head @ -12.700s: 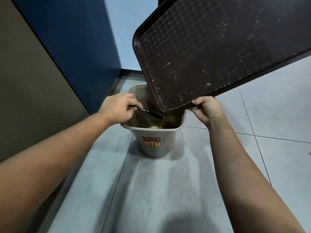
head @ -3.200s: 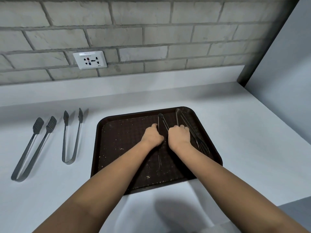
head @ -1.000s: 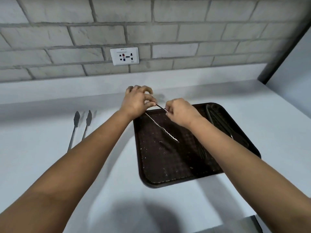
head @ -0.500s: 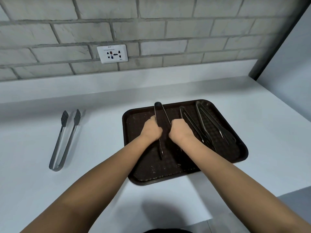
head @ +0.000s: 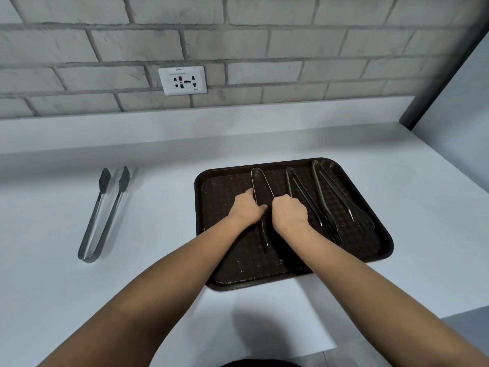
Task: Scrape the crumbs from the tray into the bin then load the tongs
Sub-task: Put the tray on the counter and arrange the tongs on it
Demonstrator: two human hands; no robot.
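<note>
A dark brown tray with a few crumbs lies on the white counter. Three metal tongs lie lengthwise on it. My left hand and my right hand rest side by side on the leftmost tongs, fingers curled around its arms. The hinge end points to the wall and one tip shows below my hands. The middle tongs and the right tongs lie free to the right. A fourth pair of tongs lies on the counter, left of the tray.
The white counter ends in a front edge near me and a raised ledge at the back. A brick wall with a power socket stands behind. A grey wall closes the right side.
A second ago both hands held the tongs raised over the tray's back left corner. They have since lowered it flat onto the tray beside the other two. In the last half second little moved.
</note>
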